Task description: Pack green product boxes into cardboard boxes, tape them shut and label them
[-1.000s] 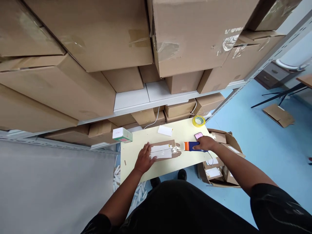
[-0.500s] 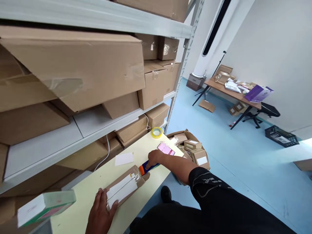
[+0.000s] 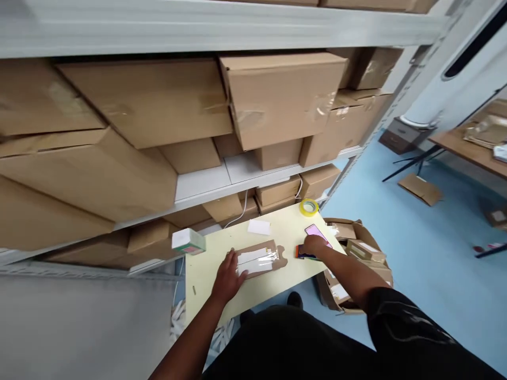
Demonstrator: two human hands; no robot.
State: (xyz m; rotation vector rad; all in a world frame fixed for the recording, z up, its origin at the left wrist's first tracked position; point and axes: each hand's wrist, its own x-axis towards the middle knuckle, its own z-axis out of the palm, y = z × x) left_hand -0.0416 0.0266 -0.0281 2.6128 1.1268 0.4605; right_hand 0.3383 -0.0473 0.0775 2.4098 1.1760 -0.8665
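My left hand [image 3: 228,277] lies with fingers spread on the near-left end of a flat brown cardboard package [image 3: 259,244]. White label paper and shiny clear tape cover the top of this package, and a notched flap sticks out on its right. To the right, apart from the package, my right hand [image 3: 315,245] is closed around a blue-and-orange handheld tool [image 3: 300,252] held low at the table. Most of the tool is hidden by the fingers, so its exact kind does not show. A phone with a pink screen [image 3: 317,232] lies just beyond that hand.
The pale yellow table [image 3: 206,285] carries a tape roll [image 3: 309,207], a white paper slip [image 3: 259,227] and a small white-and-green box [image 3: 189,241]. Shelves with cardboard boxes [image 3: 281,100] rise behind. A carton of parcels [image 3: 358,264] stands at the table's right.
My right hand has drawn the tool away from the package's taped end toward the right. My left hand stays on the package. The camera view has swung left.
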